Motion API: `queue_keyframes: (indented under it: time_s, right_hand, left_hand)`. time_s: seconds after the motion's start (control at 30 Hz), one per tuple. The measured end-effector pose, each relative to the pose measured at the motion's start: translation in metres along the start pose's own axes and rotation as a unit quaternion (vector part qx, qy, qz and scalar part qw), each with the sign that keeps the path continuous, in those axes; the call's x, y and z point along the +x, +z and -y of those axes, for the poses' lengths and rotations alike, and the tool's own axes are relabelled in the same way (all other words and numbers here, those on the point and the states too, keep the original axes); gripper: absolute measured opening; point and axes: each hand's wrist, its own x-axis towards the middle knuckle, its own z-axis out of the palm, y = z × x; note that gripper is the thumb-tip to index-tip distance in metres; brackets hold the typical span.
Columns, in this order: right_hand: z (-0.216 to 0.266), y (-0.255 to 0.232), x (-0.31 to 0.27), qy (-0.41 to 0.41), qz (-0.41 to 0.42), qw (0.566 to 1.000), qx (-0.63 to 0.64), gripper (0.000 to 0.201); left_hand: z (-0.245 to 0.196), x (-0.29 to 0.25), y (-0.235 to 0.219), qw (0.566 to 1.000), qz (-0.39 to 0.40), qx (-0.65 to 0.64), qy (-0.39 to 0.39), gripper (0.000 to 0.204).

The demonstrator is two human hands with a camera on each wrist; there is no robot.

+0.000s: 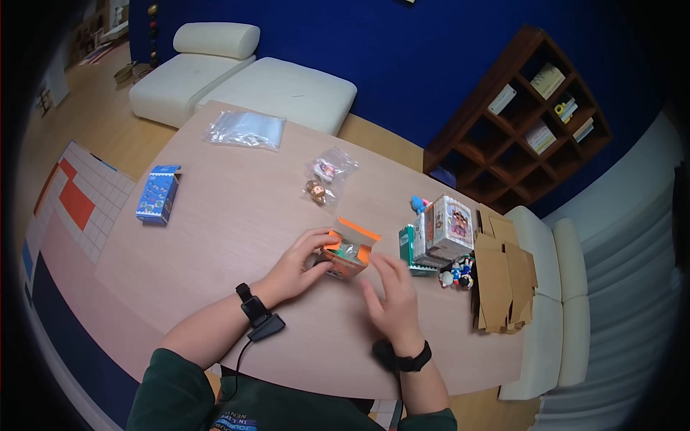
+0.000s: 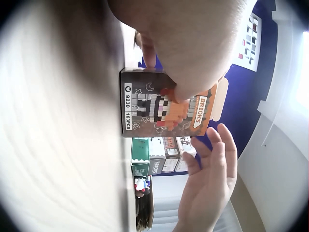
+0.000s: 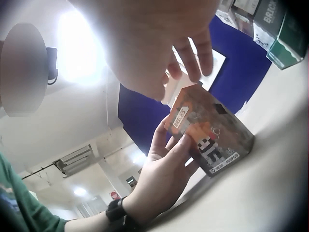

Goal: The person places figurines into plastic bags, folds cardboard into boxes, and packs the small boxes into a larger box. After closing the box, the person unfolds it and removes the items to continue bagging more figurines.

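An orange and dark grey toy brick box (image 1: 346,267) printed "BRICKS" stands on the table with its top flaps raised. Clear plastic (image 1: 350,251) shows inside its opening. My left hand (image 1: 300,260) grips the box from the left, thumb across the printed front in the left wrist view. To the right of the box, my right hand (image 1: 392,298) is held with its fingers extended and nothing in them. Its fingertips come close to the box's open top in the right wrist view.
Stacked boxes (image 1: 444,230), small figures (image 1: 458,274) and flattened cardboard (image 1: 503,280) sit at the right. A blue box (image 1: 158,195) stands at the left. Farther back lie a bag with two figure pieces (image 1: 327,172) and a stack of clear bags (image 1: 248,131).
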Motion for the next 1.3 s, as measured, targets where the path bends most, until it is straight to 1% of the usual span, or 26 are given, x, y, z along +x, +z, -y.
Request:
queue_keyframes:
  time_s: [0.03, 0.1, 0.13, 0.2, 0.23, 0.3, 0.33, 0.4, 0.47, 0.5, 0.6, 0.7, 0.77, 0.8, 0.87, 0.9, 0.97, 1.0, 1.07, 1.13, 1.17, 1.2, 1.23, 1.27, 1.3]
  right_hand:
    - [-0.001, -0.001, 0.006, 0.001, 0.000, 1.000, -0.001, 0.058]
    - [-0.001, -0.002, 0.022, -0.015, -0.085, 0.996, -0.028, 0.054]
    - [-0.002, -0.001, 0.029, -0.015, -0.085, 0.996, -0.028, 0.054]
    - [-0.002, 0.003, 0.038, 0.020, -0.084, 0.995, 0.049, 0.050]
    - [-0.004, 0.009, 0.039, 0.020, -0.084, 0.995, 0.050, 0.050]
    - [-0.009, 0.024, 0.038, 0.087, -0.072, 0.972, 0.208, 0.043]
    - [-0.010, 0.026, 0.036, 0.086, -0.072, 0.971, 0.210, 0.043]
    - [-0.012, 0.028, 0.031, 0.064, -0.040, 0.987, 0.144, 0.034]
    - [-0.009, 0.029, 0.031, 0.071, -0.044, 0.983, 0.161, 0.030]
    - [-0.008, 0.030, 0.030, 0.079, -0.052, 0.980, 0.175, 0.027]
    - [-0.007, 0.033, 0.028, 0.075, -0.054, 0.976, 0.195, 0.026]
    - [-0.011, 0.036, 0.024, 0.075, -0.047, 0.973, 0.213, 0.026]
    - [-0.016, 0.039, 0.022, 0.069, -0.051, 0.973, 0.215, 0.026]
    - [-0.017, 0.040, 0.021, 0.064, -0.055, 0.973, 0.216, 0.026]
    - [-0.016, 0.040, 0.020, 0.064, -0.052, 0.973, 0.217, 0.026]
    - [-0.015, 0.039, 0.019, 0.064, -0.049, 0.973, 0.218, 0.027]
    - [-0.015, 0.039, 0.016, 0.072, -0.044, 0.971, 0.225, 0.027]
    - [-0.014, 0.039, 0.014, 0.079, -0.038, 0.969, 0.233, 0.026]
    - [-0.017, 0.044, 0.008, 0.076, -0.035, 0.972, 0.222, 0.026]
    - [-0.020, 0.047, 0.003, 0.072, -0.038, 0.975, 0.208, 0.027]
    - [-0.020, 0.048, 0.002, 0.061, -0.032, 0.977, 0.202, 0.031]
    - [-0.021, 0.048, 0.002, 0.049, -0.026, 0.979, 0.195, 0.036]
    - [-0.020, 0.046, 0.002, 0.049, -0.034, 0.979, 0.194, 0.036]
    - [-0.019, 0.043, 0.003, 0.041, -0.025, 0.981, 0.187, 0.045]
    - [-0.018, 0.042, 0.004, 0.033, -0.019, 0.983, 0.180, 0.055]
  left_hand:
    - [0.001, 0.000, 0.001, 1.000, 0.001, -0.008, -0.006, 0.054]
    - [0.001, 0.000, 0.001, 1.000, 0.001, -0.016, -0.012, 0.053]
    - [-0.002, 0.000, 0.001, 1.000, 0.002, -0.020, -0.014, 0.053]
    - [-0.002, 0.000, 0.001, 1.000, 0.003, -0.023, -0.016, 0.053]
    - [0.000, 0.000, 0.002, 0.999, -0.004, -0.030, -0.014, 0.052]
    - [0.003, -0.001, 0.002, 0.999, -0.011, -0.036, -0.012, 0.051]
    - [0.004, 0.000, 0.002, 0.999, -0.007, -0.033, -0.005, 0.053]
    - [0.008, -0.002, 0.004, 1.000, -0.007, -0.030, 0.000, 0.055]
    - [0.016, -0.004, 0.007, 0.996, -0.018, -0.090, 0.000, 0.060]
    - [0.019, -0.005, 0.008, 0.996, -0.018, -0.090, -0.002, 0.060]
    - [0.023, -0.005, 0.010, 0.995, -0.016, -0.099, 0.019, 0.063]
    - [0.015, -0.004, 0.007, 0.997, -0.009, -0.082, 0.009, 0.063]
    - [0.012, -0.001, 0.003, 0.999, 0.006, -0.034, 0.036, 0.062]
    - [0.008, 0.000, 0.002, 0.999, 0.005, -0.034, 0.036, 0.062]
    - [0.003, 0.001, 0.001, 0.999, 0.010, 0.009, 0.042, 0.057]
    - [0.002, 0.002, 0.001, 0.999, 0.011, 0.009, 0.042, 0.057]
    - [0.003, 0.002, 0.002, 0.999, 0.009, 0.016, 0.050, 0.049]
    - [0.003, 0.001, 0.002, 0.999, 0.011, 0.016, 0.049, 0.049]
    - [0.005, 0.002, 0.000, 0.999, 0.033, -0.005, 0.025, 0.043]
    - [0.005, 0.003, -0.002, 0.999, 0.042, -0.008, 0.022, 0.041]
    - [0.005, 0.004, -0.002, 0.999, 0.045, -0.012, 0.017, 0.039]
    - [0.006, 0.004, -0.003, 0.998, 0.050, -0.010, 0.021, 0.039]
    - [0.008, 0.004, -0.003, 0.998, 0.048, 0.016, 0.028, 0.051]
    - [0.009, 0.003, -0.002, 0.997, 0.046, 0.041, 0.035, 0.063]
    - [0.008, 0.002, 0.001, 0.997, 0.053, 0.045, 0.041, 0.063]
